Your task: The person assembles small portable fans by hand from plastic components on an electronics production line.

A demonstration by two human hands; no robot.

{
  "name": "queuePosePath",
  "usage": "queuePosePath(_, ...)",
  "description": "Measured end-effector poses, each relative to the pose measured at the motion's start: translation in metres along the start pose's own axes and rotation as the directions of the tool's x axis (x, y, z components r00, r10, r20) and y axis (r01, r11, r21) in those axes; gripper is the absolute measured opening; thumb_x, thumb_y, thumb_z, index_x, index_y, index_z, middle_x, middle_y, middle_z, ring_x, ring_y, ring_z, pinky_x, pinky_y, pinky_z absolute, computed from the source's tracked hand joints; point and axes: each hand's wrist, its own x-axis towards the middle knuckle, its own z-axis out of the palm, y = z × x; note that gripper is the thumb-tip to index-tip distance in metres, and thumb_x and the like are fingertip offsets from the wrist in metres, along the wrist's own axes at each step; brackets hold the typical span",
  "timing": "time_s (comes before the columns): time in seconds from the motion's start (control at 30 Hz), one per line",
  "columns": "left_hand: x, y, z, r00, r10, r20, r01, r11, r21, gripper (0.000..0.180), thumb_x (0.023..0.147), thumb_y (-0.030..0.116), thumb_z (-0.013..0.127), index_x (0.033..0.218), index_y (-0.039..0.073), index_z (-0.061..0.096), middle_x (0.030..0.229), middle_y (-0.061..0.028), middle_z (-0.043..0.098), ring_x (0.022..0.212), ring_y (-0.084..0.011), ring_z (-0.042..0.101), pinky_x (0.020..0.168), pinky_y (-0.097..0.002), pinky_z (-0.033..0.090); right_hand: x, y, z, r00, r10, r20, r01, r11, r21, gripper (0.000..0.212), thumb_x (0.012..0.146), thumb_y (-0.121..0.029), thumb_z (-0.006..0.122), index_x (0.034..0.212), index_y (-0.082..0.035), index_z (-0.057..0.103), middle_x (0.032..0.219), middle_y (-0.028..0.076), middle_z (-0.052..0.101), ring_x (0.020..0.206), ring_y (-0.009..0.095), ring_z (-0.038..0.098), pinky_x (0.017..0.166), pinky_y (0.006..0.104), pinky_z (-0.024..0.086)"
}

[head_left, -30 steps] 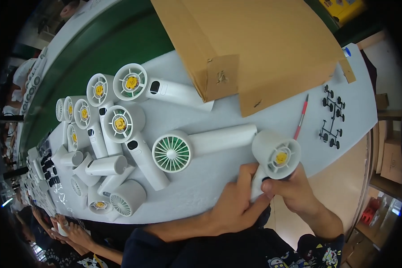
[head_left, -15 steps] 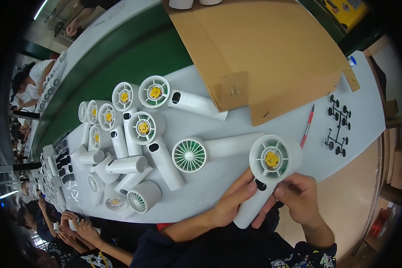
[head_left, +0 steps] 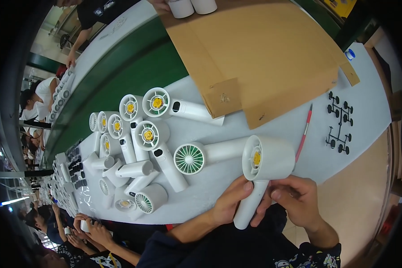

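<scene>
I hold a white handheld fan (head_left: 272,156) over the near edge of the table. Its round barrel is turned sideways, and a yellow part shows inside the spoked ring. My left hand (head_left: 232,201) is closed around the handle. My right hand (head_left: 299,198) grips by the neck, its fingers bent just under the barrel; whether they also pinch something small is hidden. Close by lies another white fan (head_left: 225,152) with a finely ribbed grille. To the left, several more white fans (head_left: 149,136) lie and lean together, most with yellow centres showing.
A large cardboard sheet (head_left: 259,53) covers the far side, with white cylinders (head_left: 182,8) on it and a hand there. At right lie a red pen (head_left: 304,134) and black moulded parts on a sprue (head_left: 340,123). A green belt (head_left: 120,69) runs beyond; other people work at left.
The fan in my hands has turned so its open ring faces left and the barrel's side shows. My hands keep their hold. White cylinders at the far edge show more.
</scene>
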Motion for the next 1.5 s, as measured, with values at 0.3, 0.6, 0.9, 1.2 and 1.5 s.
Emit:
queuePosePath(0.3,-0.002,0.004,0.001,0.996,0.024,-0.088,-0.012,0.991,0.13,0.033,0.092,0.022,0.047,0.117,0.0,0.045,0.078,-0.0102,0.056,0.051,-0.0157,0.054,0.048,-0.0238,0.044,0.001,-0.008,-0.005,0.994,-0.1,0.036,0.106,0.952,-0.288,0.025,0.084,0.0,0.061,0.108,0.005,0.061,0.096,0.013,0.068,0.083,0.018,0.067,0.076,0.0267,0.051)
queuePosePath(0.6,-0.004,-0.006,0.008,0.967,0.124,-0.223,-0.086,0.981,0.173,0.03,0.092,0.011,0.05,0.121,0.002,0.044,0.078,-0.0073,0.055,0.053,-0.0108,0.051,0.048,-0.0215,0.041,0.004,-0.009,0.0,0.997,-0.078,0.003,0.075,0.942,-0.327,0.023,0.082,0.0,0.063,0.104,0.005,0.063,0.09,0.012,0.069,0.08,0.018,0.067,0.073,0.0259,0.051)
queuePosePath(0.9,-0.052,-0.005,-0.004,0.976,0.219,-0.019,-0.192,0.891,0.411,0.063,0.082,0.009,0.065,0.134,-0.001,0.032,0.113,-0.0106,0.054,0.084,-0.0159,0.061,0.074,-0.0275,0.049,0.061,-0.014,0.012,0.746,-0.585,0.319,0.559,0.29,-0.777,0.027,0.07,0.003,0.063,0.097,0.0,0.06,0.096,0.011,0.062,0.084,0.024,0.06,0.072,0.0331,0.048)
queuePosePath(1.2,-0.067,0.011,-0.005,0.972,0.226,0.069,-0.19,0.574,0.797,0.057,0.076,0.012,0.074,0.123,-0.001,0.044,0.114,-0.0121,0.058,0.101,-0.0185,0.058,0.089,-0.0307,0.042,0.089,-0.038,0.035,0.84,-0.425,0.337,0.476,0.279,-0.834,0.037,0.071,-0.008,0.056,0.107,0.002,0.055,0.091,0.015,0.057,0.084,0.031,0.058,0.074,0.0365,0.047)
queuePosePath(1.5,-0.015,0.033,0.01,0.922,-0.127,-0.366,0.364,0.607,0.706,0.057,0.082,0.018,0.064,0.124,-0.002,0.031,0.093,-0.0264,0.058,0.083,-0.0373,0.061,0.072,-0.0398,0.047,0.017,-0.056,0.008,0.713,-0.696,0.081,0.562,0.636,0.529,0.032,0.084,-0.019,0.069,0.068,-0.006,0.044,0.061,0.004,0.056,0.048,0.016,0.054,0.047,0.0316,0.048)
